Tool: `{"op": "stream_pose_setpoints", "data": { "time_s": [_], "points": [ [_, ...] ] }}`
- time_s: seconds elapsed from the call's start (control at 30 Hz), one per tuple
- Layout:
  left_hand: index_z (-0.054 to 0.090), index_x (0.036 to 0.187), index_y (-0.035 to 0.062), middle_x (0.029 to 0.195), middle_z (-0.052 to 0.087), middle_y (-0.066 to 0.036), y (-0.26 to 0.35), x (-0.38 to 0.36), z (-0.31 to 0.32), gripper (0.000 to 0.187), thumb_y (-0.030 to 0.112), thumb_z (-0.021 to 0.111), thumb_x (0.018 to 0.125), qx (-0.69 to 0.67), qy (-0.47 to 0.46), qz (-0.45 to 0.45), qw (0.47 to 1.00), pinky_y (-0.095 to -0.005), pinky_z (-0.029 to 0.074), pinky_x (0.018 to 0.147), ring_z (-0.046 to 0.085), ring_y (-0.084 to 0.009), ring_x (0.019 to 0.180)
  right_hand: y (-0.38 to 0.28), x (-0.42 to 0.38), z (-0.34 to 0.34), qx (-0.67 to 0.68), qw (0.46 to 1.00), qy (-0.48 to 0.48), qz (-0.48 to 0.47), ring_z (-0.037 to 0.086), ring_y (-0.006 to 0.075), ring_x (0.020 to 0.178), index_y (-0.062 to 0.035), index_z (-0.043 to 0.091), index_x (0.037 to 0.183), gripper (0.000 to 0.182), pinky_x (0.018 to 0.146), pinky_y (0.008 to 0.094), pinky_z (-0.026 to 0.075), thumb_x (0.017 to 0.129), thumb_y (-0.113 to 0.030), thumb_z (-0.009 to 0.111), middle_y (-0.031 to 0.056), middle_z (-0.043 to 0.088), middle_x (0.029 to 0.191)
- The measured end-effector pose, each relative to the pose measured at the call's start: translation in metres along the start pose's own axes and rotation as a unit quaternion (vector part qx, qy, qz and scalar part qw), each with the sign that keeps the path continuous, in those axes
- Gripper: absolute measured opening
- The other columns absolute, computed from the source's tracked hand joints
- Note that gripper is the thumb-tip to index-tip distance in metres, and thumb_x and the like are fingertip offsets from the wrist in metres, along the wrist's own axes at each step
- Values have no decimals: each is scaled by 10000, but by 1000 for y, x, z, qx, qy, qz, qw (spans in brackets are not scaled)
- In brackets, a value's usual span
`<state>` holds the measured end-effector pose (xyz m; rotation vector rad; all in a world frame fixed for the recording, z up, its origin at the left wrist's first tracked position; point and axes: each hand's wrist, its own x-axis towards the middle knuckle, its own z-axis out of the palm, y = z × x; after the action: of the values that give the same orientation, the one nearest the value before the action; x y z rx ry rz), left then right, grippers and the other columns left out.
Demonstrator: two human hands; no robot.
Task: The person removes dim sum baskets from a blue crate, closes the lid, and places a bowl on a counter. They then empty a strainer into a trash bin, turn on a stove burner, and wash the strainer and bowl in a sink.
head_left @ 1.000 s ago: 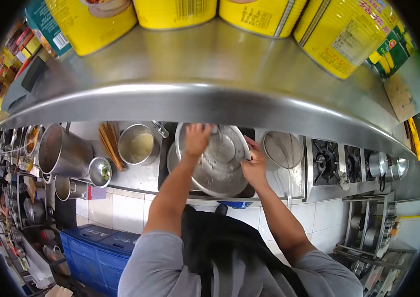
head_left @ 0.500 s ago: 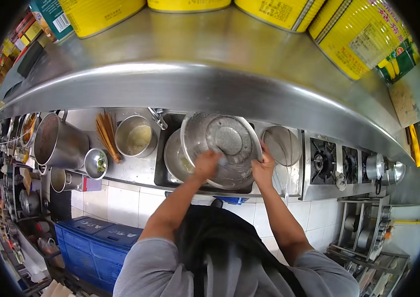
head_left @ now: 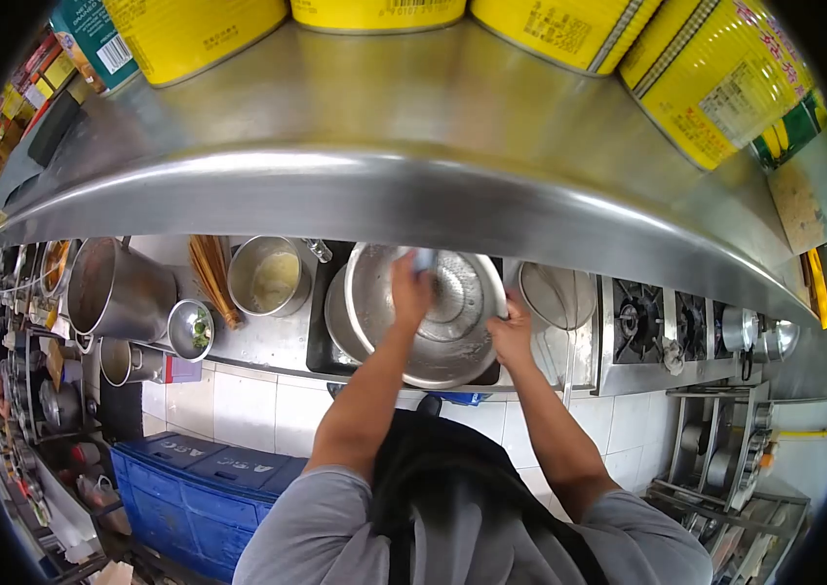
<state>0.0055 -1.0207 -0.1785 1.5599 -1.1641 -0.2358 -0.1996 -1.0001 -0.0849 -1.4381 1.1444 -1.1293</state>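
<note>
A large metal bowl [head_left: 452, 359] is tilted over the sink [head_left: 320, 336], its wet inside facing up. Inside it, my left hand [head_left: 411, 291] is closed on a small bluish-grey scrubber [head_left: 424, 260], near the upper left of the bowl wall. My right hand [head_left: 511, 334] grips the bowl's right rim, fingers wrapped over the edge. Behind the large bowl, another metal bowl [head_left: 339, 317] shows partly at the left of the sink.
Left on the counter are a pot with pale contents [head_left: 268, 277], wooden sticks [head_left: 211, 281], a small bowl [head_left: 190, 330] and a tall pot [head_left: 121, 290]. Right are a strainer [head_left: 557, 294] and gas burners [head_left: 635, 320]. A steel shelf [head_left: 413, 185] with yellow cans [head_left: 552, 34] overhangs the sink.
My left hand has moved up inside the bowl with the scrubber. The bowl has shifted slightly left and turned. The whole view has tilted a little, so the shelf sits lower.
</note>
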Motion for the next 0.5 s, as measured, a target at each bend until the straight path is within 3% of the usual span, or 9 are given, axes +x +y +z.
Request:
{"op": "stream_pose_setpoints", "data": {
  "time_s": [0.03,0.07,0.1,0.2,0.27,0.3,0.4,0.47,0.5],
  "points": [
    [559,1270,37,1119,592,-209,9,-7,20,438,12,664,846,-61,-52,25,996,-457,478,894,585,-386,1002,6,1,6,0,1000,0,19,602,175,1092,43,714,1048,411,896,269,468,676,88,544,80,625,1259],
    [542,1290,29,1111,588,-207,61,-17,9,455,26,678,855,-161,-164,-83,970,-438,471,897,582,-384,1010,12,2,10,0,999,0,39,606,186,1105,35,718,1036,390,890,280,471,686,77,551,70,634,1278],
    [569,1285,55,1117,594,-196,68,-37,2,457,34,693,846,-159,-228,-19,960,-428,479,890,588,-366,1021,15,4,9,71,989,50,121,613,130,892,15,718,973,346,728,258,468,680,93,552,26,666,1105],
    [681,1209,158,1132,614,-159,21,-60,-34,379,72,704,841,-102,-319,240,911,-414,498,876,611,-306,1053,61,19,-48,156,974,13,163,545,64,720,-13,708,937,323,601,231,403,687,112,546,-24,644,923],
    [731,1149,224,1184,630,-95,-26,-30,-52,352,90,668,829,175,-393,218,876,-458,503,874,607,-303,1111,24,14,-43,139,979,23,144,501,30,671,-29,698,920,310,555,228,357,699,123,543,-41,617,836],
    [717,1165,213,1201,625,-91,-34,-24,-56,416,40,664,790,257,-234,162,924,-496,492,882,591,-325,1130,21,13,-39,123,984,8,130,506,36,680,-28,700,933,319,564,231,367,698,124,546,-43,616,847],
    [620,1221,52,1255,567,-191,-41,-10,13,472,64,685,754,38,-160,8,986,-546,423,966,534,-422,1139,20,6,-2,93,989,-1,113,527,72,721,-29,712,1007,362,638,244,423,706,106,563,-53,602,862],
    [519,1324,28,1334,517,-208,17,-23,28,496,163,631,859,-158,-236,-89,955,-487,378,1046,481,-386,1242,16,7,9,47,989,-32,135,611,101,871,17,662,1237,582,739,235,483,675,107,542,3,656,1052],
    [468,1375,17,1374,492,-216,47,-34,25,521,213,604,912,-223,-294,-148,918,-457,355,1086,455,-368,1293,22,9,13,65,988,17,141,590,98,769,17,685,1110,466,647,224,452,675,105,544,11,652,944]
  ]
}}
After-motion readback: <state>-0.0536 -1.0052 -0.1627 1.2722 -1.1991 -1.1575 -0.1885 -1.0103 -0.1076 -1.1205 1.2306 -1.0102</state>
